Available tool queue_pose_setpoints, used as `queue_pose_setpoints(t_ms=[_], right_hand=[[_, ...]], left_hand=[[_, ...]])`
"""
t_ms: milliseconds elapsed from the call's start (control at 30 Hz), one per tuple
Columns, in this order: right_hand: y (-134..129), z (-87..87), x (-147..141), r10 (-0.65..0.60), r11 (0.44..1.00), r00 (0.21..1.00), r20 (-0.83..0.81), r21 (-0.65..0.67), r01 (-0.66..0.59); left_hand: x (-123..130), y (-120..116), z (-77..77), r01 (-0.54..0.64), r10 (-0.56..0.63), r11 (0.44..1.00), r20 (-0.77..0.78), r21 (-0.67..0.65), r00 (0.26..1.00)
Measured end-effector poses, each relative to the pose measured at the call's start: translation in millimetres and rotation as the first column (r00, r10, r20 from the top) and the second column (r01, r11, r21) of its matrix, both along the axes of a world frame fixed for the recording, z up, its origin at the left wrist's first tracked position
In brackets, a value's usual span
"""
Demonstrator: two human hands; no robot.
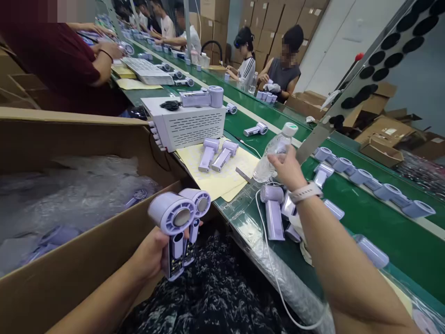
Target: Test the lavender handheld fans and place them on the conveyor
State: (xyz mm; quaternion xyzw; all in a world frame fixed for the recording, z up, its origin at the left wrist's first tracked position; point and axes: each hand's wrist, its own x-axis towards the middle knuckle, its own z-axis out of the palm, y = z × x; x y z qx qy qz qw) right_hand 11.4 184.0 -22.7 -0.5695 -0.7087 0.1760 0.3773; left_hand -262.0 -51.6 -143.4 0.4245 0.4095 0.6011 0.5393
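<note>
1. And we have two hands well apart, both busy; the left hand [149, 255] is at near centre, fingers wrapped around a pair of lilac fans [174, 218]; they stand side by side, heads up, circuit parts showing in their handles.
2. Over on the right, the right hand [289, 169] is closed around a clear bottle [267, 160]; it tilts, white-and-green cap towards the far right; whether its base touches the table I cannot tell.
3. Just below that right wrist, a loose fan [274, 220] lies among others at the near table edge; a white cable [269, 253] loops down beside it.
4. Between the hands and beyond them, two more fans [209, 155] rest on yellow paper [241, 162]; behind sits a white vented unit [196, 127], another fan [200, 98] lying on top.
5. Near left, an open cardboard box [104, 236] holds clear plastic [93, 178] and lilac pieces.
6. Away to the right, a row of lilac parts [361, 176] lines the green belt [368, 222]; on the far side a co-worker in a grey sleeveless top [287, 72] handles a lilac piece; far left, another in maroon [62, 65] leans in.
</note>
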Motion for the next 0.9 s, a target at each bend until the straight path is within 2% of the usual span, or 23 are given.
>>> queue_pose_setpoints(t_ms=[67,100,133,167,200,233,300,367,433,533,600,633,667,700,733,767,800,833,867,900], right_hand=[[-35,10.3,44,-0.011,1.0,0.995,0.101,0.026,0.008],[-56,15.3,68,-0.026,0.998,0.986,0.165,0.067,0.015],[-78,18.3,91,-0.047,0.985,0.946,0.321,0.171,-0.009],[-100,18.1,111,-0.06,0.982,0.931,0.361,0.188,-0.01],[-119,14.0,129,-0.03,0.983,0.917,0.397,0.176,-0.044],[-136,6.0,143,0.065,0.976,0.878,0.474,0.151,-0.154],[-158,-17.1,162,0.148,0.952,0.792,0.592,0.133,-0.277],[-169,-38.7,172,0.109,0.94,0.75,0.652,0.177,-0.29],[-180,-47.6,178,0.018,0.936,0.786,0.618,0.265,-0.23],[-204,-37.1,181,-0.109,0.93,0.882,0.458,0.359,-0.071],[-222,-26.3,176,-0.234,0.919,0.943,0.236,0.37,0.135],[-229,-22.9,170,-0.27,0.906,0.962,0.04,0.348,0.24],[-234,-21.6,163,-0.264,0.905,0.942,-0.207,0.283,0.316],[-238,-22.5,154,-0.219,0.925,0.854,-0.472,0.178,0.335],[-240,-25.2,145,-0.162,0.957,0.703,-0.692,0.063,0.282],[-242,-29.0,135,-0.126,0.983,0.536,-0.835,-0.033,0.179],[-244,-33.1,125,-0.12,0.993,0.419,-0.9,-0.105,0.058],[-248,-36.7,116,-0.132,0.986,0.38,-0.916,-0.161,-0.047],[-253,-39.1,107,-0.133,0.974,0.403,-0.905,-0.195,-0.116],[-258,-40.1,98,-0.119,0.968,0.459,-0.88,-0.205,-0.142]], left_hand=[[3,7,3.1,-0.005,0.006,1.0,0.034,-0.018,0.999],[8,13,4.5,-0.011,0.012,1.0,0.063,-0.021,0.998],[14,19,6.2,-0.011,0.013,1.0,0.099,-0.023,0.995],[21,26,8.3,-0.004,0.006,1.0,0.139,-0.019,0.99],[31,34,11.1,0.018,-0.016,1.0,0.184,-0.01,0.983],[42,41,14.7,0.057,-0.056,0.998,0.233,0.001,0.971],[67,53,24.3,0.18,-0.176,0.983,0.334,0.02,0.926],[92,60,35.2,0.316,-0.303,0.948,0.42,0.041,0.855],[112,61,44.4,0.416,-0.395,0.907,0.473,0.065,0.787],[135,54,52.6,0.517,-0.48,0.852,0.509,0.078,0.714],[147,47,55.9,0.577,-0.519,0.814,0.535,0.072,0.666],[153,44,57.6,0.596,-0.533,0.799,0.549,0.076,0.644],[159,41,59.5,0.609,-0.544,0.788,0.562,0.088,0.623],[166,38,61.6,0.616,-0.555,0.78,0.573,0.107,0.603],[173,35,63.7,0.62,-0.566,0.774,0.58,0.129,0.586],[179,33,65.7,0.623,-0.578,0.768,0.581,0.149,0.573],[184,30,67.4,0.631,-0.593,0.758,0.574,0.163,0.564],[189,28,68.5,0.637,-0.608,0.751,0.561,0.176,0.562],[194,27,69.1,0.635,-0.621,0.748,0.542,0.194,0.566],[197,25,69.0,0.625,-0.631,0.749,0.521,0.218,0.575]])
